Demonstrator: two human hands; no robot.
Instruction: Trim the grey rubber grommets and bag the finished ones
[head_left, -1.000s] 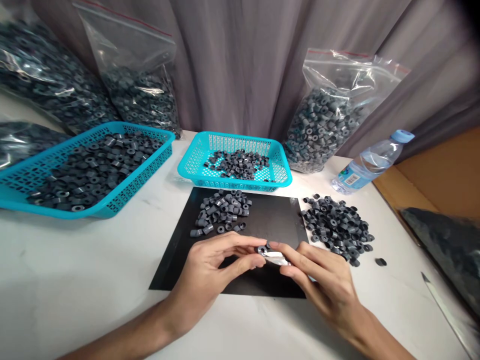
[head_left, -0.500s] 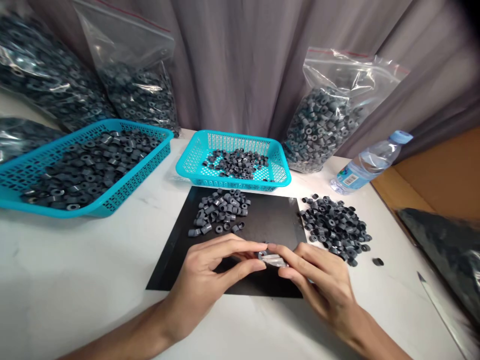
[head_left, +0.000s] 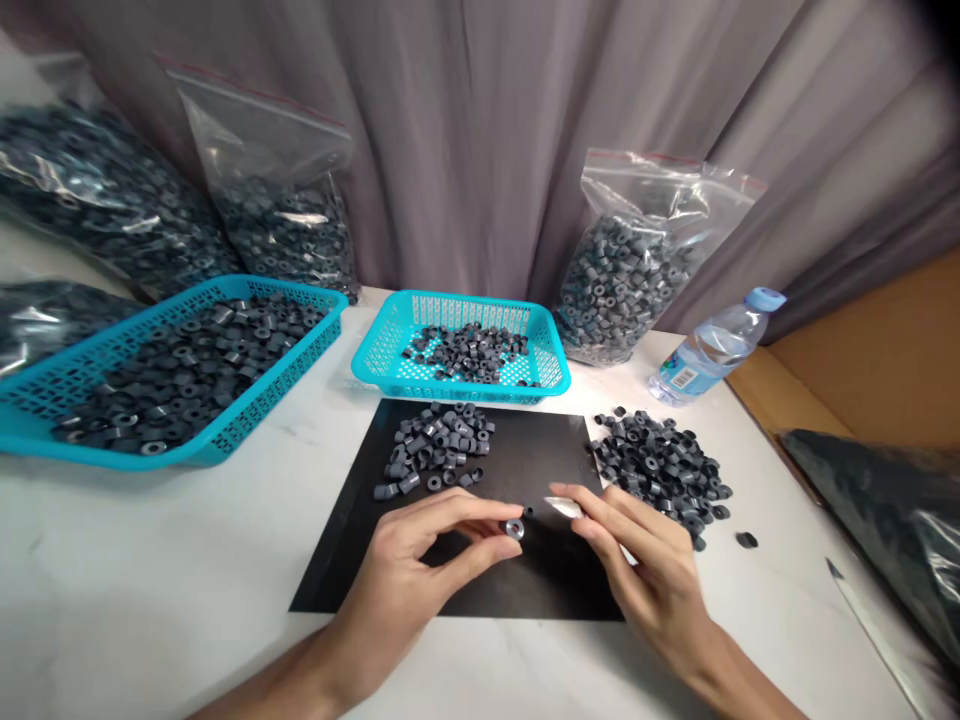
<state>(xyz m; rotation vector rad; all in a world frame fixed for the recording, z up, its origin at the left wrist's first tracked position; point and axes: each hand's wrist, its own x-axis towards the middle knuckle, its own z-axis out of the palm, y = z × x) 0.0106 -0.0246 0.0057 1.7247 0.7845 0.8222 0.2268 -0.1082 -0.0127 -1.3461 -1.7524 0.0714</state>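
Note:
Over the black mat (head_left: 540,450), my left hand (head_left: 427,560) pinches a small grey ring-shaped bushing (head_left: 514,528) between thumb and fingertips, its hole facing me. My right hand (head_left: 645,560) is closed on a short, pale, pointed blade-like piece (head_left: 562,506), whose tip points left towards the bushing but stands apart from it. A tiny dark piece (head_left: 529,511) shows just right of the bushing; whether it lies on the mat I cannot tell. Beyond my left hand, a pile of grey bushings (head_left: 442,440) lies on the mat. More dark bushings (head_left: 664,465) are heaped past my right hand.
Behind the mat stands a blue basket (head_left: 461,388) partly filled with bushings. A fuller blue basket (head_left: 217,450) is at left. Zip bags of bushings (head_left: 622,280) lean against the curtain. A water bottle (head_left: 705,350) and a thin pointed strip (head_left: 862,625) are at right.
My hands have drawn apart. The pale pointed piece has moved right, away from the bushing, which stays in my left fingers. The view has tilted up slightly.

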